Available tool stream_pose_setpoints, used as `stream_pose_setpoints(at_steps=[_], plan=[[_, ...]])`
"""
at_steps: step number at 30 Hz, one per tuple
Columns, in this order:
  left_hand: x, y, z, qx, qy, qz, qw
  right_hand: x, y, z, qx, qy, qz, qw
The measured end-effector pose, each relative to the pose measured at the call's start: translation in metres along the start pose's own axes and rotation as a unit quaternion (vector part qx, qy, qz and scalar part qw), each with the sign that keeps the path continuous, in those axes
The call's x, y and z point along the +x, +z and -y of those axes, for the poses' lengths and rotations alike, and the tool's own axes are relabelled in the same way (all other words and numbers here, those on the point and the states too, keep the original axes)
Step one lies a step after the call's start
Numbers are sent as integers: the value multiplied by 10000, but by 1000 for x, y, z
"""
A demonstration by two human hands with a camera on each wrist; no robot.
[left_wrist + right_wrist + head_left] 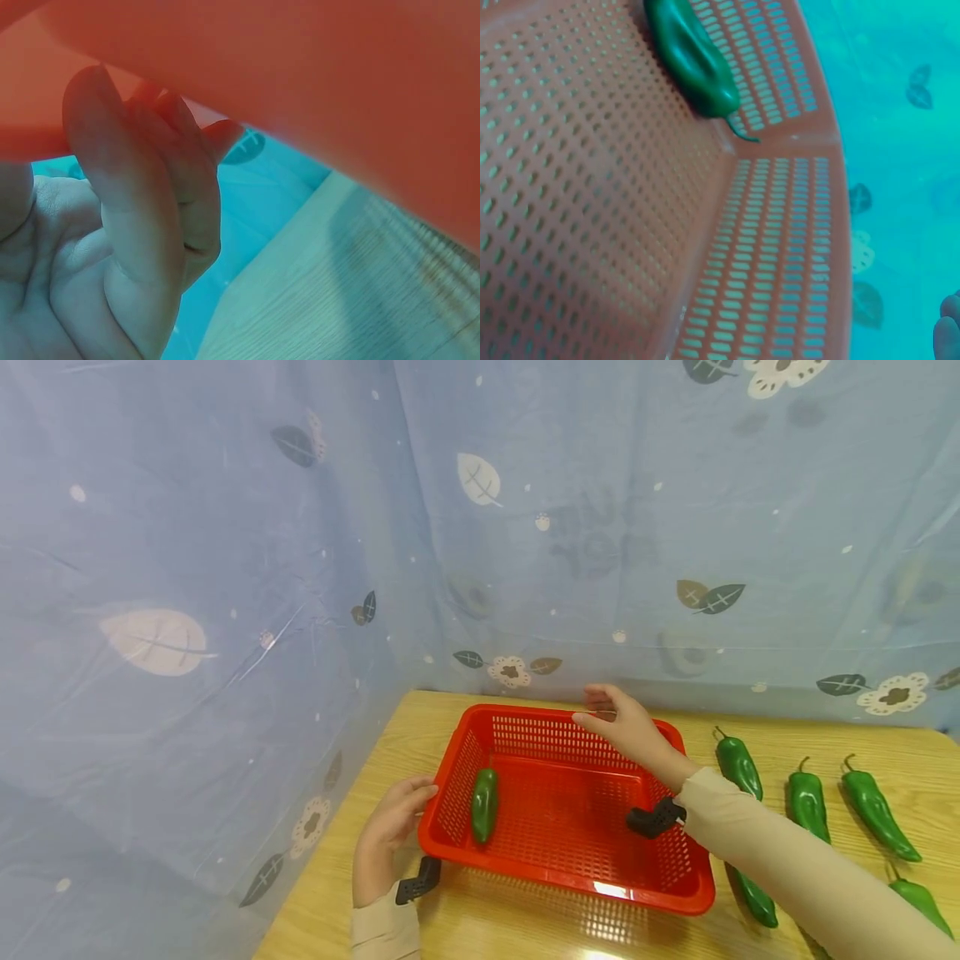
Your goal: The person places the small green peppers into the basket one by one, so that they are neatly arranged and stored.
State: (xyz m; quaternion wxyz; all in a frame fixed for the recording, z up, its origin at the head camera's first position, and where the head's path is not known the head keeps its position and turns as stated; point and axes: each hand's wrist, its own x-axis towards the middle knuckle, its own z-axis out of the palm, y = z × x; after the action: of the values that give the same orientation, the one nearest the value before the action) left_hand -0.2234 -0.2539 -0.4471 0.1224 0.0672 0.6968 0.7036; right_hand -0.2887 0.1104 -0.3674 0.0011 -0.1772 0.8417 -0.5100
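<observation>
A red plastic basket point(570, 868) with slotted walls stands on the table. Inside it, along the left wall, lies one green pepper point(484, 806), also visible in the right wrist view as a glossy pepper point(694, 64) with a thin curved stem. My left hand point(393, 818) holds the basket's left rim; in the left wrist view that hand's fingers point(142, 195) reach up against the red plastic. Over the back rim hovers my right hand point(626, 727), fingers loosely bent and nothing between them. Only a bit of its fingertips point(949, 330) shows in the right wrist view.
Several green peppers, among them a pepper point(738, 764) and a farther one point(877, 810), lie on the wooden table point(420, 718) right of the basket. A patterned blue sheet point(570, 527) hangs behind and to the left. Black wrist mounts sit near both sleeves.
</observation>
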Motion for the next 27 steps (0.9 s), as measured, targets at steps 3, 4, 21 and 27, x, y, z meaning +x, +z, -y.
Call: stream_pose_setpoints(at_steps=[3, 4, 21, 27], plan=[[0, -1, 0, -20, -18, 10, 10000, -4, -9, -2, 21, -171, -121, 9998], [0, -1, 0, -35, -23, -4, 10000, -6, -12, -3, 24, -223, -164, 9996], [0, 0, -2, -117, 81, 43, 9999, -61, -68, -19, -411, -637, -883, 9932], [0, 1, -1, -83, 60, 47, 9999, -82, -85, -34, -376, -602, -984, 9926]])
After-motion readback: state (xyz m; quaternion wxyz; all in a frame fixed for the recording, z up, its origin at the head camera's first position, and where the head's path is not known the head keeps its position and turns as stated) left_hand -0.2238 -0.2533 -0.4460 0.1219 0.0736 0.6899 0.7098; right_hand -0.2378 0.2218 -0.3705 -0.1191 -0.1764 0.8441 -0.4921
